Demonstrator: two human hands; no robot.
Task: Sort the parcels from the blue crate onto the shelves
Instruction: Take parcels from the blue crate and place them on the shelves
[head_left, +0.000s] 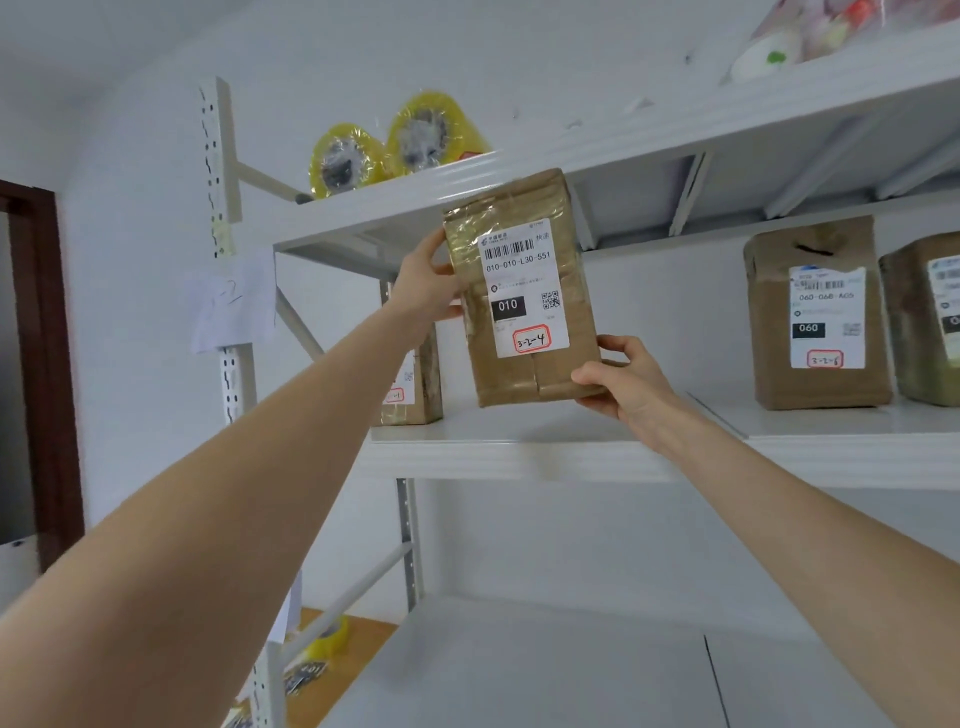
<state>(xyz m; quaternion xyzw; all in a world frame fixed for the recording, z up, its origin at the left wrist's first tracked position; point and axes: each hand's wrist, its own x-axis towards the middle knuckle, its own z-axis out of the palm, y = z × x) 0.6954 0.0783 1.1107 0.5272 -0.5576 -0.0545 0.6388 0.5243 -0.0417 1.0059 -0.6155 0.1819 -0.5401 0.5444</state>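
Note:
A brown taped parcel (524, 364) with a white label marked 010 and 3-2-4 stands upright at the front of the middle white shelf (498, 441), slightly tilted. My left hand (423, 286) grips its upper left edge. My right hand (623, 379) holds its lower right corner, thumb on the front face. Whether the parcel's base touches the shelf board I cannot tell. The blue crate is not in view.
Another brown parcel (415, 384) stands behind my left wrist on the same shelf, and two more (815, 317) (930, 322) stand to the right. Yellow tape rolls (395, 143) lie on the top shelf. A lower shelf board (519, 665) lies below. The rack's upright post (228, 291) is at left.

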